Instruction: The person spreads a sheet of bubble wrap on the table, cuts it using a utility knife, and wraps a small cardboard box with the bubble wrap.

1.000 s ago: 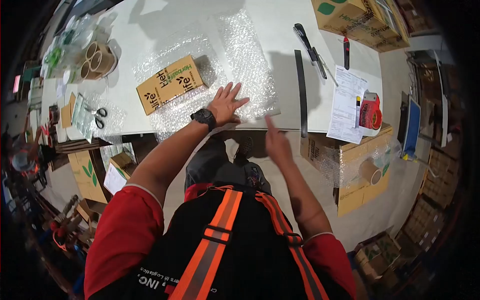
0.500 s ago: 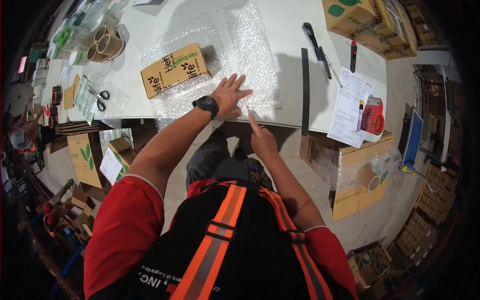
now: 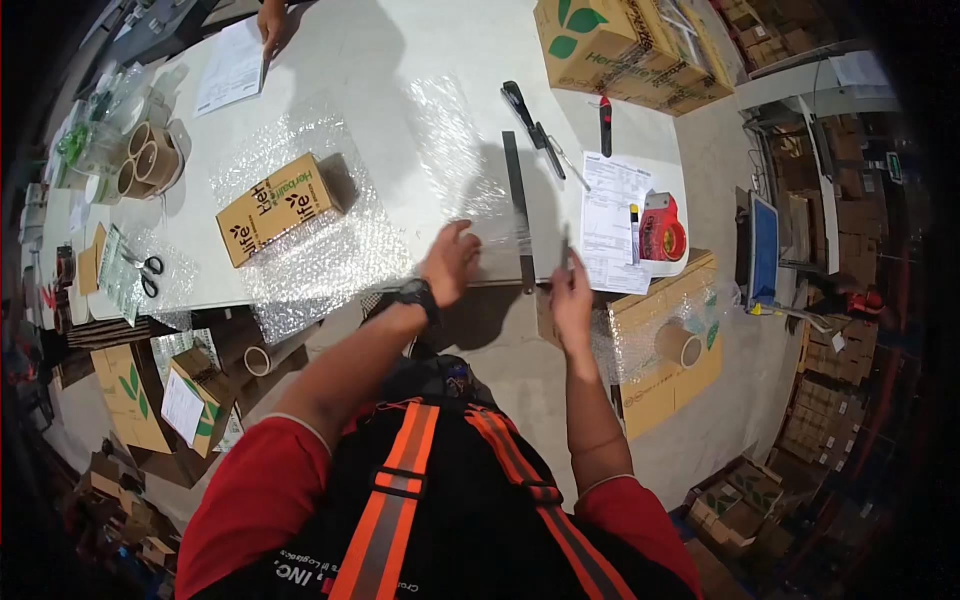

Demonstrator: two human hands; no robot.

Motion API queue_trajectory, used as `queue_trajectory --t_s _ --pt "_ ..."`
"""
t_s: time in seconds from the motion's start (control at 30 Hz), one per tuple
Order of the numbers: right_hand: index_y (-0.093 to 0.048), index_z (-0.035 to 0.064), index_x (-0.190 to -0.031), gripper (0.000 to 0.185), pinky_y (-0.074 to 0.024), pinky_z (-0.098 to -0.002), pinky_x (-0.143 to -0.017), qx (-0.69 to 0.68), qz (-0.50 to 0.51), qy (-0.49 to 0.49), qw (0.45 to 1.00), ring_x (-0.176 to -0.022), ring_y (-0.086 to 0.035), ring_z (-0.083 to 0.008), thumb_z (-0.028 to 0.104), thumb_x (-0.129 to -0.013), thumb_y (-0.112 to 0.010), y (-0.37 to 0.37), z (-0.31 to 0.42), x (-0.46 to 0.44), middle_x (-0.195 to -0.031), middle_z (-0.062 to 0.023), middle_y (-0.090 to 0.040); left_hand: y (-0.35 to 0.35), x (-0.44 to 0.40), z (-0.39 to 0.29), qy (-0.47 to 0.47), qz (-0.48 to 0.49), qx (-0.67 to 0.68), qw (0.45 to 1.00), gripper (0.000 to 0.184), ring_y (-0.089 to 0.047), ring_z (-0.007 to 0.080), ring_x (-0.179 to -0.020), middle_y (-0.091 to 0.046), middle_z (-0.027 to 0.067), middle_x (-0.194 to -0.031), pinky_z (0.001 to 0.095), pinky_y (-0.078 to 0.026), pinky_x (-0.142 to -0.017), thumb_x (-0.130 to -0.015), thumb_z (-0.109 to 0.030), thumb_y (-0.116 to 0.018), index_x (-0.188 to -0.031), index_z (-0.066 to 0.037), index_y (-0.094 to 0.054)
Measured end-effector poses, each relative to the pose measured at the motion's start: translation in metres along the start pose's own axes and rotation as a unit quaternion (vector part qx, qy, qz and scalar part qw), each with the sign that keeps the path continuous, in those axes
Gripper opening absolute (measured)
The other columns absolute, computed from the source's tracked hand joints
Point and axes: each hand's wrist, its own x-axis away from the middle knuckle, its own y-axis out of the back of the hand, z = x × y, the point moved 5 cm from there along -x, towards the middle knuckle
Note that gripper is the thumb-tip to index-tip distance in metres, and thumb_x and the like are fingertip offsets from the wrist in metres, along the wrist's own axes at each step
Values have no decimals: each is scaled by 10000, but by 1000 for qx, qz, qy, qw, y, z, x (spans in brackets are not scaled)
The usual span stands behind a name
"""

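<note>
My left hand is over the table's front edge with its fingers loosely bent and apart, beside the lower end of a bubble wrap piece. Held upright in my closed right hand is a slim grey cutter, blurred by motion. Between my hands a black flat strip lies across the table's edge. To the left, a taped Herbalife carton rests on a larger bubble wrap sheet.
Papers, a red tape dispenser, a red knife and a black tool lie right on the table. A large carton stands behind. Scissors lie left. Another person's hand touches a sheet.
My left hand has left the bubble wrap by the carton and moved right. My right hand has risen with the cutter. The smaller wrap piece has shifted toward the black strip. The view has turned right.
</note>
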Motion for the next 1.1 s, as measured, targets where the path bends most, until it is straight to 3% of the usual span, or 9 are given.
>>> queue_trajectory --t_s 0.07,0.2,0.27,0.33,0.43,0.57,0.73,0.9,1.1 --pt "-480 28 -1299 429 -454 -280 -686 -34 -19 -27 999 -717 -524 -145 155 -894 -544 16 32 -25 -971 -101 -626 -14 -2 -36 -24 -55 8 998 157 -482 360 -1137 -488 170 -1252 408 -407 -959 -807 -53 -600 -963 -35 -587" --pt "-491 85 -1302 403 -475 -386 -732 116 -55 199 972 -820 -593 -247 177 -911 -520 31 101 -60 -963 -138 -615 -58 2 -75 -143 26 -2 989 293 -459 385 -1160 -451 205 -1288 427 -392 -987 -793 -135 -625 -1063 -43 -559" --pt "-496 131 -1300 414 -472 -435 -745 274 40 191 942 -869 -590 -332 197 -893 -538 6 101 -72 -962 -177 -593 -75 10 -66 -114 178 -3 977 397 -480 371 -1142 -489 197 -1248 431 -400 -973 -787 -183 -633 -1152 -60 -536" --pt "-502 164 -1294 443 -466 -458 -768 281 71 200 936 -892 -571 -377 190 -856 -565 -21 42 -84 -971 -200 -579 -65 33 -51 -89 341 -31 936 443 -511 358 -1099 -534 185 -1187 442 -417 -943 -791 -212 -628 -1199 -72 -529" --pt "-517 121 -1280 484 -444 -463 -813 330 29 210 920 -918 -546 -383 137 -800 -578 -32 -36 -93 -986 -212 -574 5 93 -28 -82 343 -93 931 399 -547 333 -1040 -561 160 -1123 416 -451 -894 -789 -232 -640 -1139 -59 -557" --pt "-539 84 -1243 475 -418 -454 -884 328 15 173 929 -999 -522 -376 166 -779 -596 -34 -16 -80 -1057 -204 -572 112 178 13 -49 113 -186 975 469 -533 338 -1052 -528 155 -1168 429 -448 -902 -714 -147 -713 -1143 -66 -543" --pt "-573 39 -1147 442 -398 -446 -933 233 137 411 871 -1090 -487 -360 137 -724 -657 -121 66 -3 -1156 -192 -528 180 228 33 121 -89 -316 937 608 -413 386 -1196 -409 168 -1296 462 -368 -993 -676 -127 -733 -1220 -76 -467" --pt "-585 64 -1139 473 -335 -514 -976 187 282 494 801 -1183 -414 -367 201 -700 -696 -206 133 72 -1224 -172 -477 193 214 65 176 -117 -353 912 633 -263 369 -1317 -341 163 -1373 489 -228 -1087 -702 -171 -709 -1273 -99 -444" --pt "-588 103 -1127 450 -318 -514 -998 258 332 481 769 -1224 -391 -342 206 -703 -699 -251 136 78 -1245 -151 -467 212 207 107 98 -85 -384 914 371 -389 327 -1226 -479 130 -1238 467 -291 -1048 -737 -155 -649 -1089 -81 -561"
